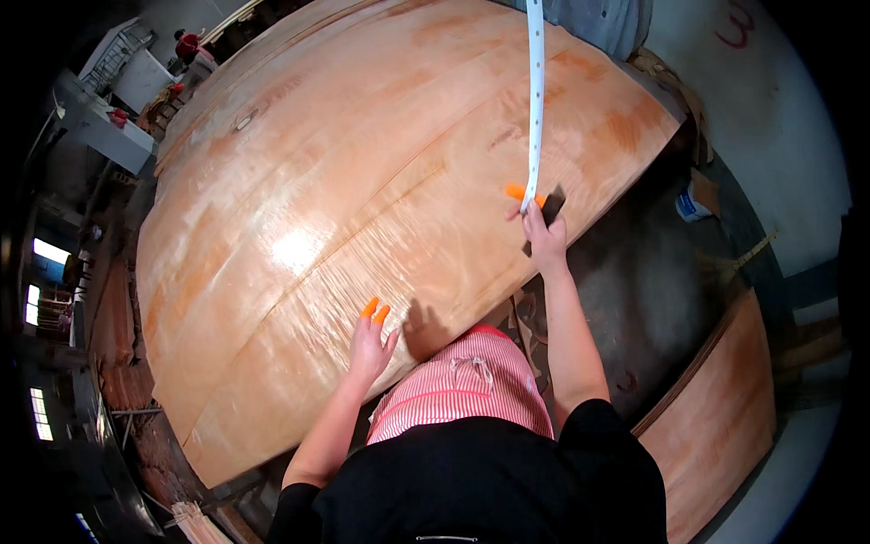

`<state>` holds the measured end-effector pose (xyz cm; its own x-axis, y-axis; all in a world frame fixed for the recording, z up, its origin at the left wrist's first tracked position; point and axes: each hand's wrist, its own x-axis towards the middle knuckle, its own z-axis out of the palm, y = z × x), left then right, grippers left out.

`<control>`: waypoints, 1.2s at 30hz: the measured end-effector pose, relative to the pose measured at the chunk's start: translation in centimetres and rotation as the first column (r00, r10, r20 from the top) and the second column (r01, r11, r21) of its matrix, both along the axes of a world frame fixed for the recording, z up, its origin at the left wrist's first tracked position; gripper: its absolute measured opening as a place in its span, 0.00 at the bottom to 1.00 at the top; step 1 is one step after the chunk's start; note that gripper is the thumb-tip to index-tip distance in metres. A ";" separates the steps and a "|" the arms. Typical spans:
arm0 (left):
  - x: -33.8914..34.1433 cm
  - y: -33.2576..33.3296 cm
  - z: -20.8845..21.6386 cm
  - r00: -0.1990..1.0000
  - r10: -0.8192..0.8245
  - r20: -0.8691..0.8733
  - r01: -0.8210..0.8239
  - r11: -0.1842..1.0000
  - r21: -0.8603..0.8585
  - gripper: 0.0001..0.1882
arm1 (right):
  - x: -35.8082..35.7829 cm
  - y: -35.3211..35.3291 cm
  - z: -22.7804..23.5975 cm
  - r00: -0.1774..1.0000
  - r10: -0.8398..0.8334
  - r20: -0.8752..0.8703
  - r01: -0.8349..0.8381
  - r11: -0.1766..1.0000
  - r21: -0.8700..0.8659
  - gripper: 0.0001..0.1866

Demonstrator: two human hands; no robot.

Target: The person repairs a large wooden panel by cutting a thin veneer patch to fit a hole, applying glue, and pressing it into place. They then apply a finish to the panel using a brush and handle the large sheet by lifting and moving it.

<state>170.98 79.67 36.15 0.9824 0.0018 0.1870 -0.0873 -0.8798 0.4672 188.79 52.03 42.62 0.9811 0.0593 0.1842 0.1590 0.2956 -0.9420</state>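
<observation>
A broad sheet of pale brown wood veneer (381, 181) lies before me, wrinkled near its front edge, with long seam lines across it. Over that wrinkled part is my left hand (367, 349), fingers stretched and apart, with orange covers on two fingertips; it holds nothing. My right hand (546, 240), by the right edge of the sheet, is closed on the lower end of a white tape with a row of small holes (536, 100). The tape runs up out of view. A dark flat blade-like tool (554, 205) also sticks out of this hand; its exact kind is unclear.
More veneer sheets (716, 426) are stacked at the lower right. Greyish plastic sheeting (603, 23) hangs at the far edge. A blue and white package (693, 207) lies on the floor at right. Another person (190, 47) is far off at upper left, near white cabinets (109, 122).
</observation>
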 end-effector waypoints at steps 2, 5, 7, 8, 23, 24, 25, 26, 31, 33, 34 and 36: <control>-0.5 0.2 -0.4 0.999 0.000 -0.050 0.000 1.000 0.000 0.22 | -1.1 -0.6 0.2 0.995 0.000 0.102 0.011 0.994 -0.110 0.13; -0.8 0.2 -0.7 0.995 -0.018 -0.095 0.013 0.999 -0.048 0.20 | -1.9 -1.5 0.9 0.988 0.050 0.148 -0.019 0.978 -0.207 0.13; -0.2 -0.1 0.3 0.995 -0.043 -0.086 0.036 0.996 -0.079 0.19 | -2.5 -1.5 1.3 0.992 0.083 0.095 -0.065 0.982 -0.178 0.11; 0.4 -0.5 1.1 0.989 -0.037 -0.142 0.025 0.996 -0.086 0.19 | -2.8 -1.0 1.5 0.996 0.089 0.008 -0.087 0.986 -0.144 0.11; 9.1 -6.1 17.5 0.930 -0.054 0.364 0.322 0.598 -0.734 0.08 | -10.3 9.9 -2.0 0.598 0.750 -0.282 -0.381 0.575 0.724 0.10; 8.9 -6.3 17.3 0.940 0.007 0.341 0.293 0.497 -0.817 0.08 | -10.3 9.6 -2.8 0.570 0.787 -0.235 -0.369 0.501 0.783 0.10; 8.8 -6.5 17.1 0.947 0.063 0.314 0.268 0.382 -0.884 0.09 | -10.5 9.7 -3.7 0.563 0.781 -0.272 -0.342 0.520 0.783 0.10; 8.6 -6.4 17.0 0.962 0.095 0.256 0.224 0.266 -0.938 0.10 | -10.7 10.0 -4.6 0.548 0.797 -0.252 -0.323 0.480 0.816 0.08; 8.8 -3.2 16.8 0.998 0.036 0.045 0.033 0.279 -0.960 0.17 | -12.0 10.4 -7.5 0.544 0.642 -0.540 -0.250 0.738 0.627 0.05; 8.9 -2.4 16.3 0.999 -0.049 0.015 0.024 0.176 -0.984 0.21 | -12.0 10.2 -7.7 0.561 0.655 -0.506 -0.349 0.742 0.573 0.05; 9.0 -1.9 15.7 0.999 -0.050 0.010 0.012 0.025 -1.000 0.23 | -11.8 10.2 -7.7 0.581 0.738 -0.344 -0.468 0.648 0.600 0.06; 8.9 -1.0 13.6 0.996 -0.085 -0.018 -0.042 -0.286 -0.957 0.26 | -11.5 10.1 -7.6 0.602 0.652 -0.461 -0.469 0.756 0.456 0.09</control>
